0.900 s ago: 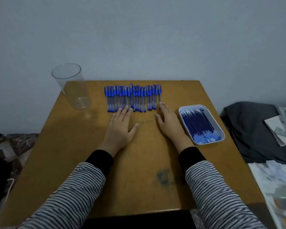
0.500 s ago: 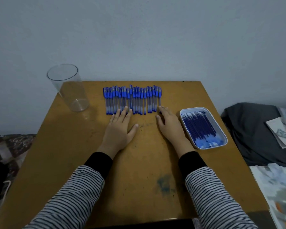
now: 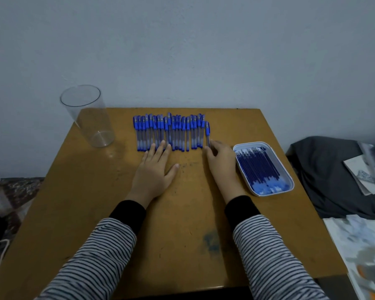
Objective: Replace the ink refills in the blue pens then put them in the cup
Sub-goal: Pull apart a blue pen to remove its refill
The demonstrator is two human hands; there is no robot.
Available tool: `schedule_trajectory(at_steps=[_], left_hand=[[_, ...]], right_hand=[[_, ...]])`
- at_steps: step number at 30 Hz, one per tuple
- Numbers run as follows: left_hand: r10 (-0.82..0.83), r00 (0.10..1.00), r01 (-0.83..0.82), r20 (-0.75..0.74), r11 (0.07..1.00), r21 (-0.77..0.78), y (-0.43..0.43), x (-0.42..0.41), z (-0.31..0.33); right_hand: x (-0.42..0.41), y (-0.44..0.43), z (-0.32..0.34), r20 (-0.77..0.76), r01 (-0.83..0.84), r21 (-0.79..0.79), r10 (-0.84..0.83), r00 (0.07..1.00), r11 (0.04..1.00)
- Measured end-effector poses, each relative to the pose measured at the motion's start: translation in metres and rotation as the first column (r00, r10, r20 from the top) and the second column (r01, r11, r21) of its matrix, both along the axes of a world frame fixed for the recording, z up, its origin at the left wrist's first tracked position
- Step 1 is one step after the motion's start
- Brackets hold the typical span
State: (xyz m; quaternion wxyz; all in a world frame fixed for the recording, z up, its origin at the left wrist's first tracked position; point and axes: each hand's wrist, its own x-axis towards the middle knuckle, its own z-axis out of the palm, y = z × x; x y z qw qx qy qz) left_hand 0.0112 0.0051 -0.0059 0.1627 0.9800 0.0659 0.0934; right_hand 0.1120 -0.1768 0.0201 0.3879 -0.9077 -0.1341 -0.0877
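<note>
First pen, I'd say: the right hand is touching the near end of the rightmost blue-capped clear plastic pen in the far row; pinching or not, cannot tell. The left hand is lying flat, fingers straight. Next: sliding it clear.

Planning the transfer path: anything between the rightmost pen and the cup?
Along the table, the pen row and the left hand lie between the rightmost pen and the cup. Above them nothing visible blocks. The right hand touches that pen.
</note>
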Motion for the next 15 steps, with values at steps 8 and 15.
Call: schedule_trajectory(at_steps=[8, 15], left_hand=[[-0.010, 1.000, 0.010, 0.003, 1.000, -0.009, 0.0003, -0.0006, 0.0009], [-0.011, 1.000, 0.011, -0.014, 1.000, -0.013, 0.0004, -0.0006, 0.0023]], right_hand=[[0.0038, 0.0057, -0.0036, -0.015, 0.086, -0.034, -0.087, 0.996, 0.996], [0.0001, 0.0011, 0.0002, -0.010, 0.087, -0.125, -0.089, 0.996, 0.988]])
